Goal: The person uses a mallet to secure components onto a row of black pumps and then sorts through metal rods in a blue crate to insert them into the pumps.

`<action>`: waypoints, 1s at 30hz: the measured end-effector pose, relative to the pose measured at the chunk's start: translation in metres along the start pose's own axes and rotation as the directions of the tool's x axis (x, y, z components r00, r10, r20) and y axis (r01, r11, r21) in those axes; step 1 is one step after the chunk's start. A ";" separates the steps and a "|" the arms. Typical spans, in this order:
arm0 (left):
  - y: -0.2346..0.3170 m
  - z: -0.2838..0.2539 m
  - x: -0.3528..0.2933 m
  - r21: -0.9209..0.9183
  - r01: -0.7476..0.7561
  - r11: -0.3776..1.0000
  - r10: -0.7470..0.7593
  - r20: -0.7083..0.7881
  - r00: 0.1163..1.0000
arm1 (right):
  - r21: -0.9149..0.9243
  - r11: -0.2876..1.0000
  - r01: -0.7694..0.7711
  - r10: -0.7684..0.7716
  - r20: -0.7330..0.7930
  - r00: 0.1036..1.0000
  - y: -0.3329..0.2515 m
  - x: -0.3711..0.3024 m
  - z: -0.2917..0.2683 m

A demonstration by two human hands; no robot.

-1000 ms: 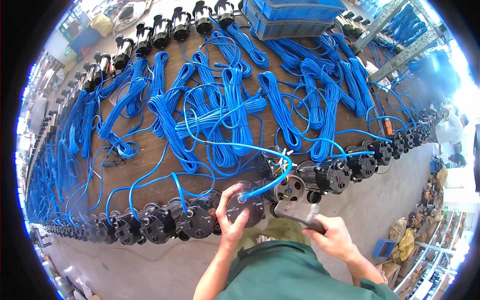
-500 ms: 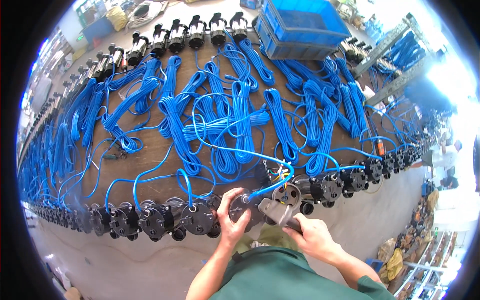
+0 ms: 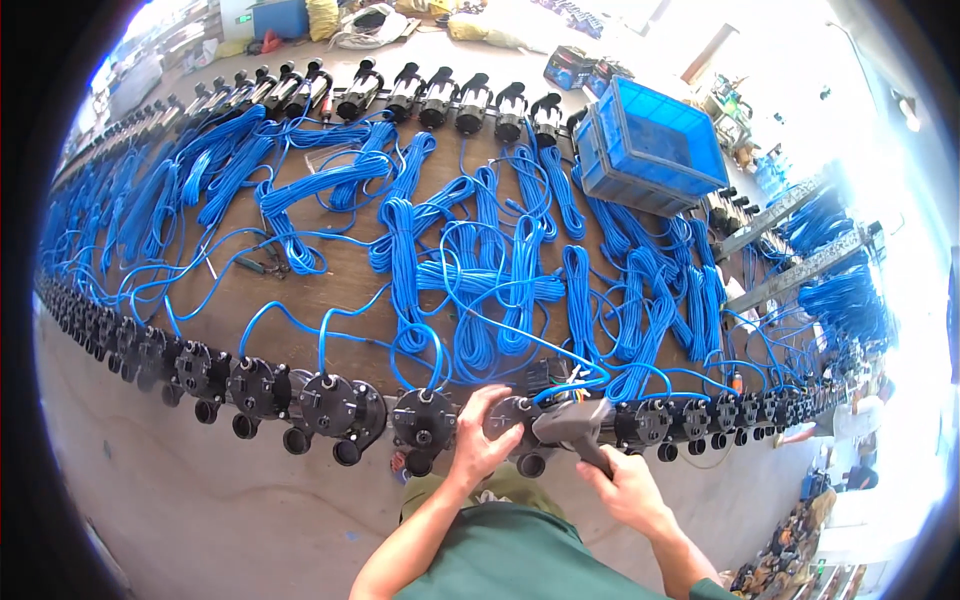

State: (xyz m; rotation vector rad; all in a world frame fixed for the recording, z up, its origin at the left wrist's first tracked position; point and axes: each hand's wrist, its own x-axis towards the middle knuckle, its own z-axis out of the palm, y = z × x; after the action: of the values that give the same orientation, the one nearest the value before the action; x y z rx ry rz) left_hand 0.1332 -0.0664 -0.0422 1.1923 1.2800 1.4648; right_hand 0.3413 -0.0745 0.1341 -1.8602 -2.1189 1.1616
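— As we look down past the green shirt (image 3: 510, 560), how do we find the two forearms?
— We see both rise from the lower edge, the left forearm (image 3: 415, 540) slanting up to the right and the right forearm (image 3: 675, 550) slanting up to the left, so that the hands nearly meet.
— And how far is each hand closed?
— We see the left hand (image 3: 480, 445) curved in a wide C, its thumb and fingers spread around the face of a round black cap (image 3: 505, 414). The right hand (image 3: 628, 490) is wrapped around the handle of a grey-and-black hand tool (image 3: 575, 422).
— Does the tool's head touch the cap?
— We cannot tell; it sits just beside it, on the right.
— Where do we place that cap?
— At the near edge of the brown table (image 3: 345, 280), in line with the black housings (image 3: 325, 405), a blue cable (image 3: 590, 386) curving off to its right.
— And farther out?
— We see blue cable bundles (image 3: 463, 300) across the table, then stacked blue crates (image 3: 645, 185) and a row of silver-and-black units (image 3: 440, 97) along the far edge.
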 end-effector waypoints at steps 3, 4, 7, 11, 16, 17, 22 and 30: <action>0.017 -0.007 -0.005 0.120 -0.225 0.967 0.237 -0.092 0.967 | 0.115 0.990 0.084 -0.078 -0.058 0.995 -0.038 -0.016 -0.021; 0.008 -0.010 -0.007 0.204 -0.292 0.935 0.298 0.000 0.955 | 0.043 0.981 0.189 -0.184 -0.102 0.978 -0.039 -0.021 -0.026; 0.004 -0.009 -0.009 0.275 -0.273 0.922 0.280 0.013 0.960 | 0.151 0.946 0.285 -0.268 -0.122 0.956 -0.050 -0.018 -0.014; -0.013 -0.003 -0.009 0.233 -0.266 0.935 0.275 -0.004 0.962 | -0.318 0.947 0.032 0.002 0.106 0.994 -0.035 0.028 0.040; -0.009 -0.007 -0.014 0.232 -0.230 0.945 0.244 -0.033 0.969 | -0.013 0.992 0.129 -0.127 0.134 0.983 -0.047 0.019 0.010; -0.004 -0.010 -0.011 0.238 -0.226 0.945 0.246 -0.060 0.967 | -0.013 0.994 0.107 -0.105 0.134 0.985 -0.064 0.011 -0.006; -0.002 -0.001 -0.009 0.206 -0.250 0.946 0.262 -0.036 0.964 | 0.402 0.901 0.162 -0.082 -0.209 0.975 0.009 -0.031 0.001; -0.002 -0.007 -0.009 0.271 -0.259 0.927 0.277 -0.032 0.960 | -0.025 0.999 -0.020 0.022 0.086 0.996 -0.049 -0.009 -0.019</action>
State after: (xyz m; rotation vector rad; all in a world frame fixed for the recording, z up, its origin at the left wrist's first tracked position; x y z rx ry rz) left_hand 0.1285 -0.0761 -0.0457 1.5557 1.4376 1.5756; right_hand 0.3135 -0.0714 0.1798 -1.8799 -2.1727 1.2478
